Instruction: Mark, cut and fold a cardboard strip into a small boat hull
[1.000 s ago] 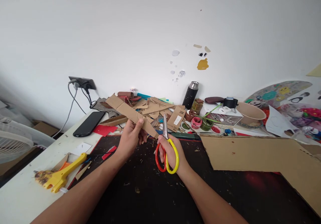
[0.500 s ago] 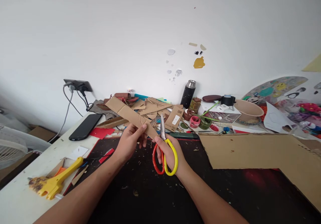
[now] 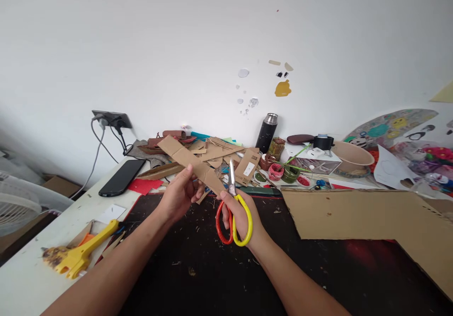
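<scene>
Left fingers (image 3: 184, 176) pinch a cardboard strip (image 3: 202, 171), likely light, creasable, best held mid-length; right fingers (image 3: 228, 199), at its near end, clasp scissors (image 3: 231, 188).

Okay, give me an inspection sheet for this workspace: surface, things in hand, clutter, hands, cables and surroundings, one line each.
Surface: dark mat on a white table, speckled with small scraps.
Things in hand: cardboard strip; scissors with one red and one yellow loop.
Clutter: cardboard scraps heaped at the back; phone and yellow glue gun at left; large cardboard sheet at right.
Hands: left hand grips the cardboard strip; right hand holds the scissors, thumb by the strip's lower end.
Cables: cables plugged into the wall socket, one running down beside the table's left side.
Surroundings: white wall with stickers; fan at far left.
</scene>
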{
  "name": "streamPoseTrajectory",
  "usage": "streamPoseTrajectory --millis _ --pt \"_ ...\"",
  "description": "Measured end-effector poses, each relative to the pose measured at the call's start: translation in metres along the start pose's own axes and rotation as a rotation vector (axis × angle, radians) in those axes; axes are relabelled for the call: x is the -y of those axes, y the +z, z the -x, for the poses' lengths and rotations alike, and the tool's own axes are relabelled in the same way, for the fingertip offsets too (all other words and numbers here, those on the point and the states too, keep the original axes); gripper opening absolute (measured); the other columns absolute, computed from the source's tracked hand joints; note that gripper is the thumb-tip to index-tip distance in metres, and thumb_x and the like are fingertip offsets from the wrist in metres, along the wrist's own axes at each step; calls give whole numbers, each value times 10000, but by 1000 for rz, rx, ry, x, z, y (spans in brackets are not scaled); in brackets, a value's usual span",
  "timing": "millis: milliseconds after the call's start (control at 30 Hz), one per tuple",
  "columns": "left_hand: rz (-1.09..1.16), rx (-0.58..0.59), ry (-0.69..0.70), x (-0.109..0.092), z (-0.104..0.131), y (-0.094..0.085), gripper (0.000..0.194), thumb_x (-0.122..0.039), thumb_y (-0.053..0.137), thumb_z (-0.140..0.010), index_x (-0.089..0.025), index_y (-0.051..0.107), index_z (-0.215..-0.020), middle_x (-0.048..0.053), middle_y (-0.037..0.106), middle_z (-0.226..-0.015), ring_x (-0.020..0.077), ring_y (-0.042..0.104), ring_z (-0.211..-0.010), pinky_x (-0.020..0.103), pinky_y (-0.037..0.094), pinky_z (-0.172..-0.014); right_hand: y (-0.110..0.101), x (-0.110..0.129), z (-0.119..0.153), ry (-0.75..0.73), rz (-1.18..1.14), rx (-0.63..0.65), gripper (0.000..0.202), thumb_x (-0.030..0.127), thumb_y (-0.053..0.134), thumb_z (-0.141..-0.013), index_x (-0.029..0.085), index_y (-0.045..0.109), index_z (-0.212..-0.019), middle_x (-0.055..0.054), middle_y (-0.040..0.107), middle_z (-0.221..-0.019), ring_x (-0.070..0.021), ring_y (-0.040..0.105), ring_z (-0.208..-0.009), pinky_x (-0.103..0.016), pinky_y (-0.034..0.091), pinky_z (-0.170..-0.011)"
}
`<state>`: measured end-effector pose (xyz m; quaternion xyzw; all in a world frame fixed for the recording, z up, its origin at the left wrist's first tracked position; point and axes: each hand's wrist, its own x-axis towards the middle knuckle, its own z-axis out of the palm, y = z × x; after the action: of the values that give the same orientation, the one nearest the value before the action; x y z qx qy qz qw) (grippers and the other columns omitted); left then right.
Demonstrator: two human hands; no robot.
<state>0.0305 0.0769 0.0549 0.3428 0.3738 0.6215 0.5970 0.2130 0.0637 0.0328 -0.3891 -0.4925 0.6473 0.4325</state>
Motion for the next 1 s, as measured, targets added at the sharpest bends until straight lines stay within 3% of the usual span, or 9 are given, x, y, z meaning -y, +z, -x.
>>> streamPoseTrajectory --millis 100,200,367,567,767,867,1000 --pt "16 91 -25 -2 3 2 491 -522 929 -739 -178 598 -850 0 615 -763 96 547 -524 177 309 -382 -2 0 -3 9 -33 -44 521 681 742 -844 170 665 -908 62 523 -467 -114 472 -355 -218 334 -381" --pt "44 108 -36 -4 2 2 459 -460 950 -734 -174 612 -857 -4 592 -776 82 523 -543 162 308 -399 -1 1 -1 41 -31 -8 511 665 758 -829 166 665 -890 64 523 -468 -107 457 -349 -217 321 -381" --pt "41 99 -56 -2 -2 -3 491 -485 959 -717 -167 646 -923 -7 577 -762 73 485 -535 165 295 -413 4 1 5 88 23 122 507 666 741 -835 168 671 -896 67 531 -460 -108 448 -347 -216 324 -385" --pt "-160 53 -45 7 -2 -5 462 -553 890 -782 -165 645 -838 -10 586 -639 94 505 -473 192 317 -398 4 5 7 102 80 167 573 699 736 -832 141 713 -960 65 538 -454 -121 461 -344 -227 352 -389" --pt "-254 -79 66 1 -5 -8 514 -611 892 -734 -182 612 -779 -35 562 -580 93 504 -433 185 335 -373 6 3 11 166 78 295 766 838 684 -836 126 730 -1116 20 630 -495 -177 620 -416 -247 470 -455" --pt "-203 -194 133 -7 -8 -12 502 -588 886 -731 -203 566 -761 -58 527 -557 98 507 -413 182 310 -356 7 1 12 199 73 335 860 902 639 -828 129 715 -1197 -26 708 -587 -205 708 -503 -231 454 -454" --pt "-179 -267 200 -16 -12 -18 489 -558 854 -761 -214 509 -713 -64 502 -545 97 501 -397 183 273 -345 7 -2 12 261 16 400 990 921 750 -690 139 678 -1293 -75 784 -749 -219 767 -619 -271 540 -570"
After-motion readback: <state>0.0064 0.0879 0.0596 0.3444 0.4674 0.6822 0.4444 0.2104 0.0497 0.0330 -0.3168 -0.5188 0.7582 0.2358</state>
